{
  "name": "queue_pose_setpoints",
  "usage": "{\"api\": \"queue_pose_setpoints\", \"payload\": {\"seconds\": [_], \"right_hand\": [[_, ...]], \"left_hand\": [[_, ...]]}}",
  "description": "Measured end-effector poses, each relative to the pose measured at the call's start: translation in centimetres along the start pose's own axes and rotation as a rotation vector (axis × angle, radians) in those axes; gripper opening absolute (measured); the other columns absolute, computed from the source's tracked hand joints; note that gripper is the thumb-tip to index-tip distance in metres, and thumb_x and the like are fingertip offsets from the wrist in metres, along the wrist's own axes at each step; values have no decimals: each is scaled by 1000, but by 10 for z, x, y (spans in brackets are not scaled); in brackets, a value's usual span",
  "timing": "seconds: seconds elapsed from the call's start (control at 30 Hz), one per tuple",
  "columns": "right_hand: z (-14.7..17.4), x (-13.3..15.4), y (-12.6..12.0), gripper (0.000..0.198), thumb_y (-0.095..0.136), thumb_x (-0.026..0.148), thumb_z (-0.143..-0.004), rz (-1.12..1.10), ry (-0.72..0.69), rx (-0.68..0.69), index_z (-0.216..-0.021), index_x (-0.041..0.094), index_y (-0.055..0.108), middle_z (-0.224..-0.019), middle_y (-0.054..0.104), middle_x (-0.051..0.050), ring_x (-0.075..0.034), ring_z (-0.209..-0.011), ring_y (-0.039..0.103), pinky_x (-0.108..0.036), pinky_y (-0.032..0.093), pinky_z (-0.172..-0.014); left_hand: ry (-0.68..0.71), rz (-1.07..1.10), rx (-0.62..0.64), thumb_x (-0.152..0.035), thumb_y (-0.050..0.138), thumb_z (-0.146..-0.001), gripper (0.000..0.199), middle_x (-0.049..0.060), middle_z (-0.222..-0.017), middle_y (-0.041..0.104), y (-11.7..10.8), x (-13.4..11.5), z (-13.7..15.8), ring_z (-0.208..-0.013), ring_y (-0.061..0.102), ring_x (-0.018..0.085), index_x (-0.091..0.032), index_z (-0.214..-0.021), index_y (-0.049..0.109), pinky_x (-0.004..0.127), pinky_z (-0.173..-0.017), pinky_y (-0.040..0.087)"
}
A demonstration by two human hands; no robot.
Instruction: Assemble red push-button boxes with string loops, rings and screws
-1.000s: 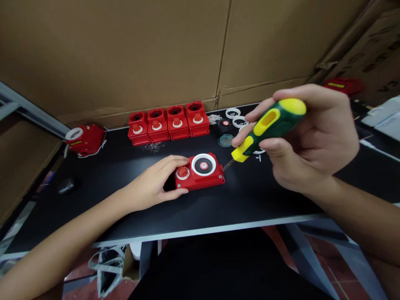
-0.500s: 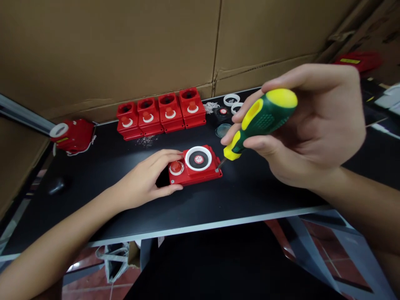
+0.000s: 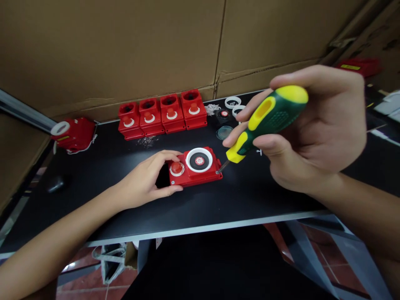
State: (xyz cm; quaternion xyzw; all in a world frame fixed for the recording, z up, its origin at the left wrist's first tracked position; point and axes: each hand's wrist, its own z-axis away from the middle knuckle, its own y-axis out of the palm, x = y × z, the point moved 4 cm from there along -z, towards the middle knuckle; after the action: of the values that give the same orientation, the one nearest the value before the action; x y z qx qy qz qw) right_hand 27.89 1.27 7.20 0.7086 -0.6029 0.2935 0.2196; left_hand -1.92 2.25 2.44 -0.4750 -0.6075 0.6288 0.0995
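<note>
A red alarm box [image 3: 196, 178] with a domed red lamp [image 3: 177, 168] and a white-ringed black speaker [image 3: 199, 160] lies on the black table. My left hand [image 3: 151, 177] grips its left end, thumb along the near side and fingers over the far side. In my right hand [image 3: 315, 125] is a green and yellow screwdriver [image 3: 265, 123], held slanting down to the left. Its tip meets a screw at the box's right near corner. Another screw [image 3: 173, 182] shows at the left near corner.
Several similar red boxes [image 3: 170, 118] stand in a row at the back. One more red box [image 3: 75, 135] sits far left. White rings [image 3: 233, 102], a clear disc [image 3: 224, 133] and white bits [image 3: 213, 109] lie behind. A cardboard wall [image 3: 140, 50] rises beyond the table.
The screwdriver handle has shifted slightly right and tilted lower, its tip still at the corner screw. My left hand and the box stay in place; the view has shifted slightly.
</note>
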Motion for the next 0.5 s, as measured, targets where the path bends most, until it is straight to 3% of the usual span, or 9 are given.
{"api": "queue_pose_setpoints", "payload": {"seconds": [0.27,0.37,0.5], "right_hand": [[-3,0,1,48,87,23,-99,69,-64,57,-141,40,71,-128,75,2,-19,-94,86,-40,79,-79],[-6,1,2,46,80,21,-104,36,-54,154,-144,38,68,-132,76,2,-19,-100,87,-37,79,-82],[-6,2,7,41,62,21,-116,33,-79,342,-155,29,59,-115,78,0,-17,-103,86,-32,76,-86]], "left_hand": [[33,-4,-21,-60,78,-110,53,20,-160,72,-1,2,0,-142,78,36,-25,-142,56,53,-119,67],[27,-5,-14,-58,79,-110,51,20,-161,71,-1,1,1,-144,77,36,-25,-141,56,53,-120,66],[45,-3,-14,-58,79,-110,51,21,-159,72,-1,-1,-1,-142,78,36,-24,-141,56,52,-118,67]]}}
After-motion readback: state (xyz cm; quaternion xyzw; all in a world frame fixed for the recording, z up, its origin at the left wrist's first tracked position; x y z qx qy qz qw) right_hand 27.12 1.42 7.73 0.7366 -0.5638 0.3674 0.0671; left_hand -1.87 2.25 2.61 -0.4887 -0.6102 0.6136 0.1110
